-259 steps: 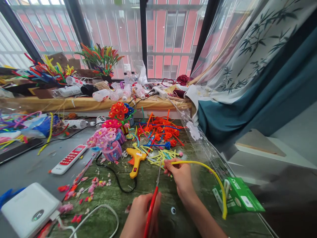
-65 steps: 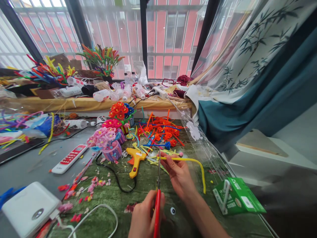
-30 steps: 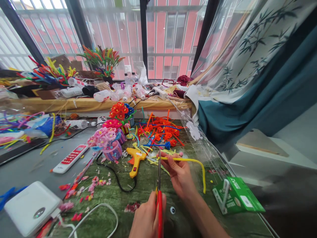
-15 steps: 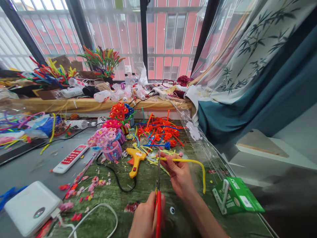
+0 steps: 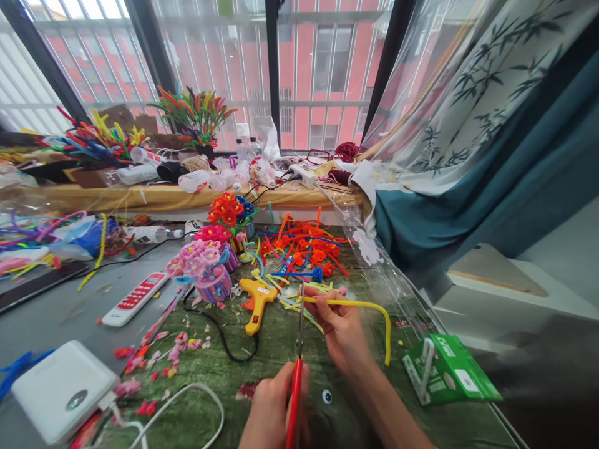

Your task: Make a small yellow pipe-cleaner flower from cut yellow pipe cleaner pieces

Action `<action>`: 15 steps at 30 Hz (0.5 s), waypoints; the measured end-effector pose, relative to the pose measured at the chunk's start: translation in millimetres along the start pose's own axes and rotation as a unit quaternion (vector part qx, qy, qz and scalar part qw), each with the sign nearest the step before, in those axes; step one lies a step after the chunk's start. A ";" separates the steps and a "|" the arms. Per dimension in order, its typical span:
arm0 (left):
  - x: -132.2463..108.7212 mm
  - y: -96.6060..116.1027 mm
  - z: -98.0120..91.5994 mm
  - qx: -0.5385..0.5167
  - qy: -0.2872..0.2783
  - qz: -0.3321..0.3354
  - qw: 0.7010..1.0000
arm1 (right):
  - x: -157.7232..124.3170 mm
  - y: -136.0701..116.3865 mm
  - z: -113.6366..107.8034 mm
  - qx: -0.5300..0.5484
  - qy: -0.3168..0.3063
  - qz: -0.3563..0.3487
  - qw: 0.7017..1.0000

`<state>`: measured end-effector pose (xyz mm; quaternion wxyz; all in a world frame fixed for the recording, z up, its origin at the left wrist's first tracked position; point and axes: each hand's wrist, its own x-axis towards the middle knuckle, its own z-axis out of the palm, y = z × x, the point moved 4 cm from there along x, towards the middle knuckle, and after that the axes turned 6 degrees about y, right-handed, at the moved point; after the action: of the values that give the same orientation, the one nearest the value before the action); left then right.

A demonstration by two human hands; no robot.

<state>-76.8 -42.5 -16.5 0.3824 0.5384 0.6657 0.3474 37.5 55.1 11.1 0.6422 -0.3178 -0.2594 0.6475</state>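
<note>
Near the bottom centre, my left hand point(image 5: 274, 405) is closed round the red handles of a pair of scissors point(image 5: 294, 399). The metal blades point up and away, their tips beside the fingers of my right hand point(image 5: 344, 330). That hand pinches a fuzzy yellow stem point(image 5: 369, 304) near one end; the long part runs right and bends down. The short end reaches the blades; whether they touch it is hard to tell. Behind the hands, short pale yellow and white stems point(image 5: 287, 299) lie beside a yellow glue gun point(image 5: 257, 304).
Fuzzy flower pots point(image 5: 213, 284) and orange stems and flowers point(image 5: 322, 246) stand or lie farther back. A red and white remote point(image 5: 135, 299), a white power bank point(image 5: 65, 390) with cable, and pink scraps point(image 5: 175, 349) are left. A green packet point(image 5: 452, 368) lies right.
The scissors have tilted slightly, their handles lower and more to the left. My right hand still pinches the yellow stem in nearly the same place.
</note>
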 end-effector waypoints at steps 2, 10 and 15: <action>3.3 -5.6 2.3 0.005 -0.003 -0.005 1.000 | 0.2 1.0 -0.4 -0.001 0.002 -0.001 1.000; 14.1 -9.2 6.6 -0.031 -0.043 -0.018 0.998 | 3.7 3.4 -4.8 -0.015 0.014 -0.019 1.000; 6.5 3.7 3.1 -0.053 -0.003 -0.039 0.998 | 5.4 1.8 -9.2 -0.069 0.049 -0.050 0.995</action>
<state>-73.3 -35.3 -15.6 0.4257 0.4916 0.6658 0.3658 43.3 59.8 3.2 0.6620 -0.3799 -0.2872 0.5787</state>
